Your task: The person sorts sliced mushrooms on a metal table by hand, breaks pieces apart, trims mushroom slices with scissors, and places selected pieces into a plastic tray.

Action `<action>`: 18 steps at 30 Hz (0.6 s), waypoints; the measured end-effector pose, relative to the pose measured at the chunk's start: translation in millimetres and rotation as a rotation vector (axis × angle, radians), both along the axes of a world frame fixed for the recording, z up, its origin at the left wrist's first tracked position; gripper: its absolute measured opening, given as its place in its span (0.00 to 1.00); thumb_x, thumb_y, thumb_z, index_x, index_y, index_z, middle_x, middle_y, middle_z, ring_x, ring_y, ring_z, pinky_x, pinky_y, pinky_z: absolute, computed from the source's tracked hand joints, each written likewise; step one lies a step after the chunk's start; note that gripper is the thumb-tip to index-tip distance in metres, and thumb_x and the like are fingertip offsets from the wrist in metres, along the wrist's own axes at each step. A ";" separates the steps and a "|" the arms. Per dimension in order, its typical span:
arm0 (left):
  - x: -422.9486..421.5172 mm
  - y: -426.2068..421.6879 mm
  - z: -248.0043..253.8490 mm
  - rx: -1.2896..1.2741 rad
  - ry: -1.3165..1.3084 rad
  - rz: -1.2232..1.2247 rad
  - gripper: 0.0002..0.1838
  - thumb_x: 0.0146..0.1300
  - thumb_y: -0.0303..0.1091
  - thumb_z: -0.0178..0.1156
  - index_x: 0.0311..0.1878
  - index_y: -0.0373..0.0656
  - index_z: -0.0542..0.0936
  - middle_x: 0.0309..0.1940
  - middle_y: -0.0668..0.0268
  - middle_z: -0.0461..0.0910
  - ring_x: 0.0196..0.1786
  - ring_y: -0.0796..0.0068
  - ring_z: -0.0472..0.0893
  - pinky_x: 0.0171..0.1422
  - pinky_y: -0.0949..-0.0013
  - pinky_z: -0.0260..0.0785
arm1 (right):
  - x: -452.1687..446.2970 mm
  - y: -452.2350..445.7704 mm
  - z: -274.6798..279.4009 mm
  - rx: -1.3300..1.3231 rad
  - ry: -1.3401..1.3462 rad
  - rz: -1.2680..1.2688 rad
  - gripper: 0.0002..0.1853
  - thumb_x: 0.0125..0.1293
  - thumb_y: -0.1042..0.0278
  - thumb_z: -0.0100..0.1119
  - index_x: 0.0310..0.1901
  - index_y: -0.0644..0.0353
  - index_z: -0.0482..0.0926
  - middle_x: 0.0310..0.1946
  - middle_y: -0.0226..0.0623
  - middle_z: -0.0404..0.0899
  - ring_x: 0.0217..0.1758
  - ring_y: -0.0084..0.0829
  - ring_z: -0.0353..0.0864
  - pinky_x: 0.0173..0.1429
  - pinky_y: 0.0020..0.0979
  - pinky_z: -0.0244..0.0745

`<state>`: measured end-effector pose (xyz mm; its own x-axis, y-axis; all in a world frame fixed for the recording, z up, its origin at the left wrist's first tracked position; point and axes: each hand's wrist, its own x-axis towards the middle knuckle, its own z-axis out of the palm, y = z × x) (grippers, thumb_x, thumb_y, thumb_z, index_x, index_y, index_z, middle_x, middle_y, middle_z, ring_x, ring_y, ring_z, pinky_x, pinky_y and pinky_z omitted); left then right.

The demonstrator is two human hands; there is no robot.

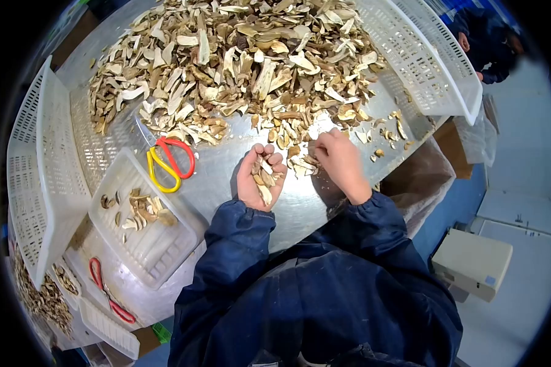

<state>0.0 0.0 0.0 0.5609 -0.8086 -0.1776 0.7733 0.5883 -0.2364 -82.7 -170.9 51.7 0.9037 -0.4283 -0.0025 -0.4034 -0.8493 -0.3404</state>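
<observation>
A broad heap of brown and cream slices (245, 61) covers the far part of the metal counter (220, 168), thinning to loose fragments near the person's hands. The left hand (255, 183) is cupped, palm up, around several slices; the right hand (343, 164) has its fingers bent down at the heap's near edge, and whether they grip a piece cannot be told.

Around them, a white perforated basket (27, 196) stands tilted along the left side, and another white basket (413, 52) flanks the heap on the right. A shallow white tray (177, 260) sits left of the left forearm, with a small cluster of slices inside. Between tray and heap lie scissors with one red and one yellow handle (179, 160), blades toward the heap. Red-handled scissors (109, 300) lie beyond the tray's outer side, with a second heap (37, 296) farther left. Clear plastic (419, 177) hangs below the counter's right edge, and a dark-clothed person (487, 37) is at upper right.

Counted: two pairs of scissors, two large baskets flanking the main heap, two heaps. The slices overlap too much to count, in the left hand too.
</observation>
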 end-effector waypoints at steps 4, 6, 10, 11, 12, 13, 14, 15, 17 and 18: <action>-3.8 -7.5 -0.8 -0.029 0.028 0.014 0.04 0.69 0.33 0.51 0.39 0.44 0.74 0.37 0.69 0.71 0.37 0.74 0.69 0.41 0.71 0.65 | -0.3 0.2 15.1 -0.118 -0.065 -0.025 0.07 0.56 0.70 0.58 0.38 0.52 0.79 0.33 0.37 0.73 0.37 0.42 0.77 0.37 0.38 0.74; 0.7 -0.7 0.0 -0.009 0.019 0.017 0.04 0.69 0.33 0.51 0.39 0.44 0.74 0.37 0.68 0.71 0.37 0.74 0.69 0.41 0.71 0.65 | 7.1 16.3 9.0 0.067 -0.162 0.060 0.07 0.56 0.70 0.59 0.38 0.51 0.79 0.32 0.36 0.73 0.36 0.41 0.77 0.37 0.38 0.74; 6.7 3.0 0.7 0.008 0.005 0.019 0.05 0.69 0.33 0.51 0.38 0.44 0.73 0.36 0.68 0.70 0.37 0.74 0.69 0.42 0.70 0.66 | 20.7 27.5 -5.5 0.116 -0.183 0.199 0.09 0.57 0.71 0.60 0.41 0.55 0.79 0.33 0.38 0.74 0.35 0.42 0.77 0.38 0.35 0.72; 6.2 2.6 0.5 0.003 0.005 0.019 0.05 0.69 0.33 0.51 0.38 0.44 0.73 0.36 0.69 0.70 0.37 0.74 0.69 0.43 0.70 0.66 | 20.4 25.3 -7.3 0.142 -0.196 0.183 0.09 0.57 0.71 0.61 0.41 0.56 0.79 0.32 0.38 0.74 0.35 0.41 0.77 0.37 0.35 0.72; 4.8 2.4 -0.4 0.012 -0.006 0.024 0.05 0.68 0.33 0.51 0.38 0.44 0.73 0.37 0.68 0.71 0.39 0.73 0.70 0.46 0.68 0.67 | 20.1 22.9 -7.8 0.168 -0.206 0.167 0.09 0.56 0.71 0.61 0.40 0.57 0.78 0.32 0.38 0.74 0.34 0.39 0.77 0.37 0.34 0.72; 3.0 1.1 -2.2 0.018 -0.017 0.028 0.05 0.68 0.33 0.52 0.38 0.44 0.73 0.39 0.68 0.72 0.41 0.71 0.72 0.49 0.67 0.68 | 19.3 18.4 -6.1 0.243 -0.233 0.123 0.08 0.56 0.71 0.61 0.39 0.58 0.78 0.31 0.37 0.75 0.33 0.37 0.77 0.36 0.33 0.72; 1.5 -0.4 -3.1 0.024 -0.028 0.033 0.05 0.68 0.33 0.52 0.38 0.44 0.73 0.40 0.67 0.74 0.43 0.70 0.73 0.52 0.65 0.69 | 18.3 13.0 -2.8 0.318 -0.260 0.079 0.07 0.57 0.72 0.61 0.38 0.59 0.77 0.31 0.37 0.75 0.31 0.35 0.77 0.36 0.31 0.72; 0.2 -1.5 -0.8 0.071 0.000 0.028 0.05 0.68 0.33 0.52 0.39 0.44 0.74 0.42 0.66 0.75 0.46 0.69 0.74 0.56 0.63 0.68 | 19.4 10.2 4.3 0.392 -0.288 0.035 0.07 0.57 0.72 0.61 0.37 0.60 0.77 0.30 0.36 0.75 0.30 0.32 0.77 0.35 0.30 0.72; -2.5 -4.6 5.7 0.162 0.055 0.022 0.05 0.68 0.33 0.52 0.39 0.44 0.74 0.45 0.64 0.77 0.53 0.65 0.75 0.63 0.58 0.66 | 17.3 12.6 21.5 0.664 -0.270 -0.015 0.09 0.57 0.72 0.61 0.39 0.65 0.77 0.29 0.35 0.77 0.30 0.25 0.76 0.36 0.27 0.71; -2.1 -5.9 5.2 0.127 0.044 0.019 0.05 0.68 0.34 0.51 0.39 0.45 0.75 0.48 0.62 0.78 0.59 0.62 0.73 0.69 0.53 0.62 | 18.3 16.7 27.3 0.759 -0.279 0.002 0.10 0.58 0.71 0.62 0.40 0.65 0.77 0.29 0.35 0.78 0.31 0.25 0.76 0.36 0.27 0.71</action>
